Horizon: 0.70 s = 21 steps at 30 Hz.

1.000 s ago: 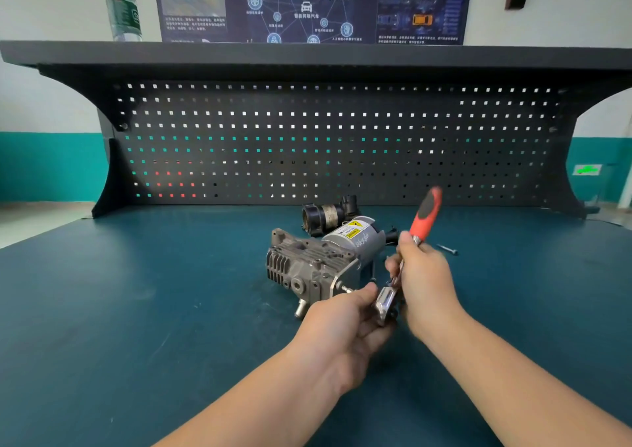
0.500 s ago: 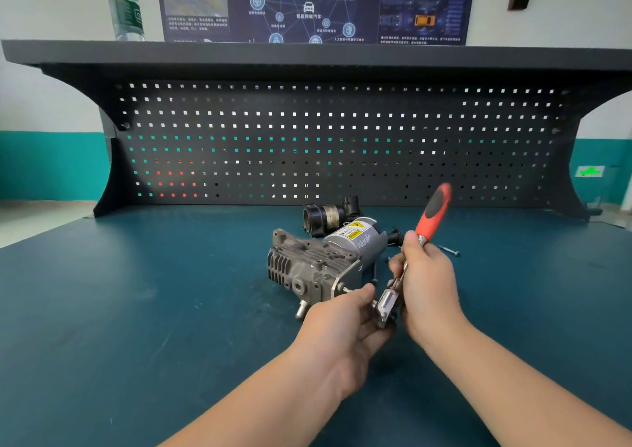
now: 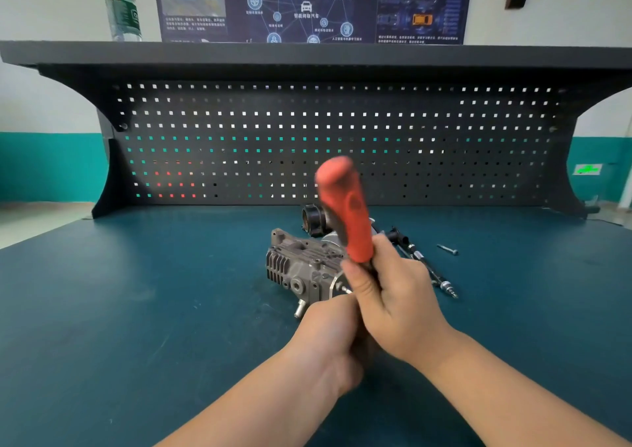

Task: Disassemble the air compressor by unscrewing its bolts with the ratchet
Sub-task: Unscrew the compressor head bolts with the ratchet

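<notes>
Right hand (image 3: 393, 296) grips unlabelled red ratchet (image 3: 345, 207).

Water bottle (image 3: 121, 5) on shelf (image 3: 307, 55); poster (image 3: 311, 4) above; pegboard (image 3: 335, 142) behind teal benchtop (image 3: 136, 303).

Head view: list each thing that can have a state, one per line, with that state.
ratchet: handle raised, tilted left, blurred; head hidden behind the hands.
right hand: grips the ratchet handle low down.
left hand: fingers curled at the ratchet's lower end; what they hold is hidden.
air compressor: lying on the bench, partly hidden.
loose bolt: out, lying on the bench at the right.
water bottle: upright on the shelf.
</notes>
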Available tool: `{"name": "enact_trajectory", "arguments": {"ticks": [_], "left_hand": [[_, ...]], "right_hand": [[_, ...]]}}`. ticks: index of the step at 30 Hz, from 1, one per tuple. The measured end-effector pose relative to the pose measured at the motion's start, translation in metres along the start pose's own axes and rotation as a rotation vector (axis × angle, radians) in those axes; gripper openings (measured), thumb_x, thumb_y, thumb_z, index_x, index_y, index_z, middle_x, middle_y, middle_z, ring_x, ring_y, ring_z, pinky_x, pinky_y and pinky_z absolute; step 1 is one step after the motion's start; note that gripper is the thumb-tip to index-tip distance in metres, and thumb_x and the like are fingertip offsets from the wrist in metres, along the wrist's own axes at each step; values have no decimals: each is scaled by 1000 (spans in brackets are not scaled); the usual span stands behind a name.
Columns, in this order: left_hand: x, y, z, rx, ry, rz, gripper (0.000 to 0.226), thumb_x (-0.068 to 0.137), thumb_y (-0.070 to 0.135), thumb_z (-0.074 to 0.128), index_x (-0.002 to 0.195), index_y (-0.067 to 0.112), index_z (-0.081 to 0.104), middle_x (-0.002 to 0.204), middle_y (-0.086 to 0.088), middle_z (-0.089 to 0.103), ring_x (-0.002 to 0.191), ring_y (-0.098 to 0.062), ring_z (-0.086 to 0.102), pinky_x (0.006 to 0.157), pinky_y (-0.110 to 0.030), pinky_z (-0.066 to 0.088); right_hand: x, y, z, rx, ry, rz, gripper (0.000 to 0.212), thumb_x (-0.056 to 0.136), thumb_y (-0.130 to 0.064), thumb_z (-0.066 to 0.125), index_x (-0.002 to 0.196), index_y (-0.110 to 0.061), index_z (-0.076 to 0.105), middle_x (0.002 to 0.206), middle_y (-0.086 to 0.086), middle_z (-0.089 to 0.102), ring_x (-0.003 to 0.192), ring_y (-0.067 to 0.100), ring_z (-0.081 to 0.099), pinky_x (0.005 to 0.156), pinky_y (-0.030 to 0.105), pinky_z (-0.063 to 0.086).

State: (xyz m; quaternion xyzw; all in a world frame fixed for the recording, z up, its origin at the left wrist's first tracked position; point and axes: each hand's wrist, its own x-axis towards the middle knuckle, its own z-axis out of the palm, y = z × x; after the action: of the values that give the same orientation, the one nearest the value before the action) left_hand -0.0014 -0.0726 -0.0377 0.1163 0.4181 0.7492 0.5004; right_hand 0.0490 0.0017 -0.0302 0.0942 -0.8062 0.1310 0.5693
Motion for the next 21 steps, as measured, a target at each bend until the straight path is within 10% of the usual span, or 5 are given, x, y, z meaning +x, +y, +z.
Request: {"name": "enact_trajectory", "arguments": {"ticks": [14,21], "left_hand": [[3,0,4,26,98,32,11,88,4,60,81,-3,63,76,-18,70,69,-25,65,59,-29,58],[4,-1,4,15,120,47,9,88,4,60,82,-2,63,70,-15,69,64,-23,64,57,-30,58]], "right_hand": [[4,38,2,734,408,1622,26,99,-23,46,74,-15,47,54,1,50,21,6,32,34,12,29],[7,33,4,585,393,1279,32,99,-29,44,70,-16,45,42,-8,46,42,11,36,47,25,31]]}}
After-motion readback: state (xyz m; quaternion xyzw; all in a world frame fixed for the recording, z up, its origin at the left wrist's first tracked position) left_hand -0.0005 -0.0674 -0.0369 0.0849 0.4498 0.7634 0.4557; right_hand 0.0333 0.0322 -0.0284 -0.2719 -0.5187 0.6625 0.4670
